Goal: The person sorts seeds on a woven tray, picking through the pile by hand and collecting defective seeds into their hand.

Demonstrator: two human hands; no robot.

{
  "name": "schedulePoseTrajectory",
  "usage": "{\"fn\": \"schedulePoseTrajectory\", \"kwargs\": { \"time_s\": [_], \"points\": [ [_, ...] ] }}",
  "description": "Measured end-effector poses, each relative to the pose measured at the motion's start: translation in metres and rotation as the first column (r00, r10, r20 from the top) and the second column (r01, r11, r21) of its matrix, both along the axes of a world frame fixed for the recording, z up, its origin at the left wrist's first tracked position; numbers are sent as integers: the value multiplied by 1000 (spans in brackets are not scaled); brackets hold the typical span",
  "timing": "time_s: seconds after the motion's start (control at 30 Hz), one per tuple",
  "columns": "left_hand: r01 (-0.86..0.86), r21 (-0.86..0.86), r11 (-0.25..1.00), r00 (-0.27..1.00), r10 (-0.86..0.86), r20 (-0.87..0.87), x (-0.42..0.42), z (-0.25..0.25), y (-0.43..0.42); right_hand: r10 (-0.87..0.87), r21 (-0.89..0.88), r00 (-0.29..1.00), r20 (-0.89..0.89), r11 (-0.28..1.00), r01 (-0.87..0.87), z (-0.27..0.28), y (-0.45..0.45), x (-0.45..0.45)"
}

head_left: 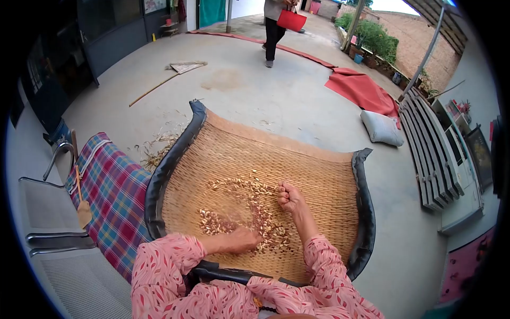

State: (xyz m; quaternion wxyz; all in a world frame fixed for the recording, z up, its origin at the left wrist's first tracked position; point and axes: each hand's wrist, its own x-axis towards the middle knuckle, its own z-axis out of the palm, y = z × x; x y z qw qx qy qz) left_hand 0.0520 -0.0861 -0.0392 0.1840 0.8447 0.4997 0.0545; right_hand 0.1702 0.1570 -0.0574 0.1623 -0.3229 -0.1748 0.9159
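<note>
Head view, the only one: peanuts, pale pieces mixed with reddish ones, lie loose on a woven tray, around and between the two hands. The right hand is closed, its fingers curled over the weave; whether anything is inside, I cannot tell. The left hand is low at the near side of the heap, too blurred to show whether its fingers are spread or gathered. Spilling seems the likeliest trouble: the far edge lacks the dark border that runs along the sides, so a forward tip or hard sweep could send pieces onto the concrete floor. A brisk rub might also scatter the reddish bits among the pale (they already overlap in places). Patterned sleeves cover much of the tray's near side, hiding what supports it. Another person is cut off at the top, and blackness swallows the corners.
</note>
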Motion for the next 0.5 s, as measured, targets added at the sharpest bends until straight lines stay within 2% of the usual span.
{"fn": "schedulePoseTrajectory", "kwargs": {
  "time_s": [0.07,0.1,0.23,0.33,0.47,0.5],
  "points": [
    [38,-27,999,999,-38,-8,-2,-7,3,59,53,995,81,997,-63,20,-1,-1],
    [55,-42,998,998,-56,-12,-4,-11,5,67,138,986,156,986,-89,32,-5,0],
    [87,-112,990,994,-94,-56,-5,-5,10,170,334,921,349,896,-292,105,-28,25],
    [111,-107,988,992,-117,-53,-6,-6,11,172,414,919,355,852,-320,120,-32,63],
    [134,-139,981,988,-143,-54,-5,1,10,14,325,945,326,937,-126,113,-29,103],
    [122,-102,987,991,-126,-39,-5,0,9,-14,288,946,323,954,-85,109,-28,107]
  ]
}}
